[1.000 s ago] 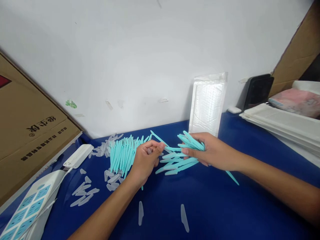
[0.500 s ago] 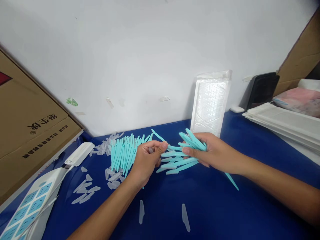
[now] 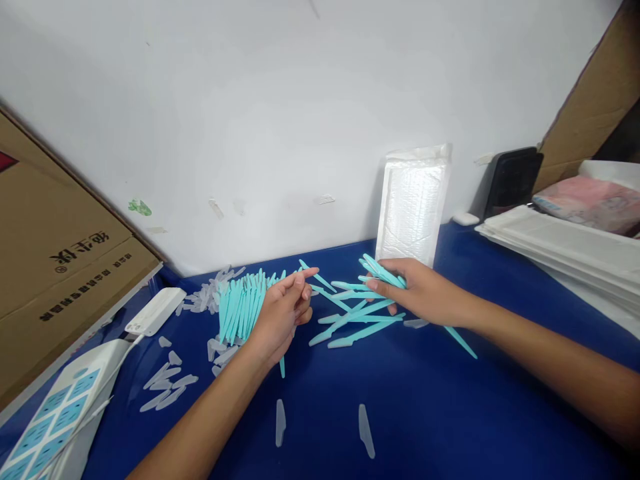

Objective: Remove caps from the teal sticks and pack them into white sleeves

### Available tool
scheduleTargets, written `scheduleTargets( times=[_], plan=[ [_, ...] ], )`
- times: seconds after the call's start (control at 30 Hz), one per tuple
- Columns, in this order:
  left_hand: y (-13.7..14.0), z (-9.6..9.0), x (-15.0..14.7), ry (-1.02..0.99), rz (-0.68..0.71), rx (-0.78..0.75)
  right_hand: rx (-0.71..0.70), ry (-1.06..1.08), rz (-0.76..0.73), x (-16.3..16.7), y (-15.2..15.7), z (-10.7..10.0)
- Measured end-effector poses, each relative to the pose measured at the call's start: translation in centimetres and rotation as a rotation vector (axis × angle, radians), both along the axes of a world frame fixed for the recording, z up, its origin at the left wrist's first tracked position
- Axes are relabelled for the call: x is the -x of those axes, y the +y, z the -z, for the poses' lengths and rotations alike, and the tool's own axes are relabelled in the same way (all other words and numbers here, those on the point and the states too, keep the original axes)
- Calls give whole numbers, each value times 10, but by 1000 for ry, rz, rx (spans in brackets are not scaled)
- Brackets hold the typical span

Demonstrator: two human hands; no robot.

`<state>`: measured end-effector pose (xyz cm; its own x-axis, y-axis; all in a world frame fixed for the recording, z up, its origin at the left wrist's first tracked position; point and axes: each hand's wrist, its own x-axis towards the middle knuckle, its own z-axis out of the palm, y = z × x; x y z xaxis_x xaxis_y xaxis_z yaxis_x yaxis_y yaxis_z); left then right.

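Observation:
My right hand (image 3: 425, 290) is closed around several turquoise eyebrow razors (image 3: 383, 272), their ends poking out past the thumb. Below its fingers, more turquoise razors (image 3: 357, 328) lie crossed in a loose heap on the table. My left hand (image 3: 280, 313) is beside this heap, index finger pointing right and thumb pressed to the curled fingers; anything pinched there is hidden. Behind it sits a dense row of turquoise razors (image 3: 243, 307), partly covered by the hand. One razor (image 3: 461, 341) lies under my right wrist, and a translucent cap (image 3: 416, 324) is just below that hand.
Translucent caps (image 3: 167, 385) are scattered at left, with two nearer the front of the blue table (image 3: 320, 413). A power strip (image 3: 60, 407) and white adapter (image 3: 156, 311) stand left. A bubble mailer (image 3: 413, 207) leans on the wall; white mailers (image 3: 560, 247) are stacked right.
My left hand has drawn slightly away from the razors by my right hand, its index finger now extended. Several razors from the right hand's bunch now lie crossed on the table. The view shifted slightly.

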<state>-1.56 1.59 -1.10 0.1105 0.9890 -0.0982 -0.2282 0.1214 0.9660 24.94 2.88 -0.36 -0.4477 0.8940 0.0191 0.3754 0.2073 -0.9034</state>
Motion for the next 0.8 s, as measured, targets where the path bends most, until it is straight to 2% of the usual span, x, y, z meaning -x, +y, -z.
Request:
scheduleTargets(
  times=[0.17,0.33,0.47,0.63,0.8],
  plan=[
    [-1,-2,0,11,36,-29,36,-7,-23,3,1,7],
    [-2,-3,-2,66,50,-17,-158,-54,-59,6,0,8],
    [-4,-3,-3,102,83,12,-215,-92,-59,5,-1,7],
    [-4,-2,-3,83,81,16,-169,-98,-50,4,0,7],
    [-3,-4,-3,61,104,32,-50,-41,-78,4,0,11]
  ],
)
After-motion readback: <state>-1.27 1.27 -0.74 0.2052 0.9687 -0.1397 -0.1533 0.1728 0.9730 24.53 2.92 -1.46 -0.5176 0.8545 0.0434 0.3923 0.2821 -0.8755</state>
